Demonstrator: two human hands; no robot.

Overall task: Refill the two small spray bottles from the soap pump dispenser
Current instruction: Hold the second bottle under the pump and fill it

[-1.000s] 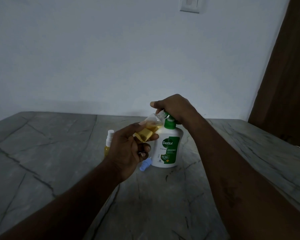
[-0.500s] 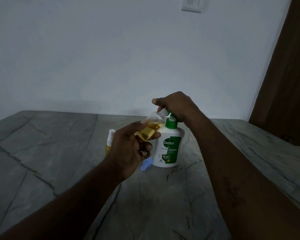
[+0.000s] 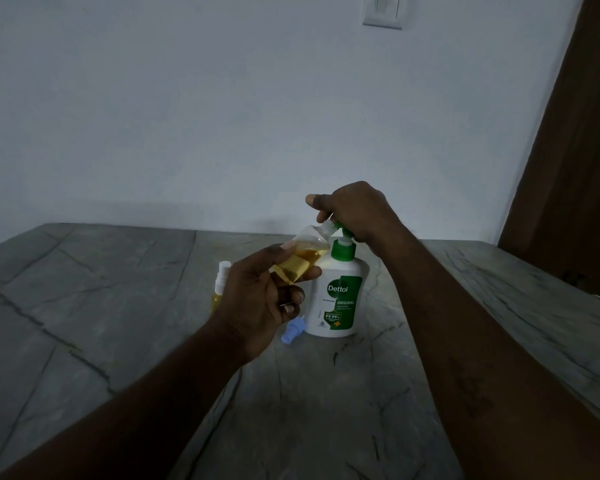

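The step in hand looks like filling the first bottle. The left hand (image 3: 257, 299) holds the open spray bottle (image 3: 302, 258) tilted, pinched low on its body between thumb and forefinger, the other fingers (image 3: 297, 297) curled in under it. The bottle's neck points up to the spout of the soap pump dispenser (image 3: 340, 299). The right hand (image 3: 355, 211) is folded down over the green pump head, thumb sticking out to the left. The bottle shows yellow liquid up to roughly half. To do this well, the mouth should sit right under the spout and touch it before each press. Presses should be slow and full, since thick soap will likely string and miss a narrow neck. The dispenser stands upright on the table (image 3: 118, 306) and could tip if pushed sideways, so the press wants to go straight down. The second spray bottle (image 3: 220, 282) stands capped just behind the left hand, partly hidden. A blue spray cap (image 3: 293, 330) lies on its side against the dispenser's foot and should not be knocked away. The table is grey stone with dark veins. Behind it is a plain pale wall (image 3: 222, 116) with a switch plate (image 3: 381, 10) high up, and a brown door (image 3: 575, 150) at the right. The light is dim.
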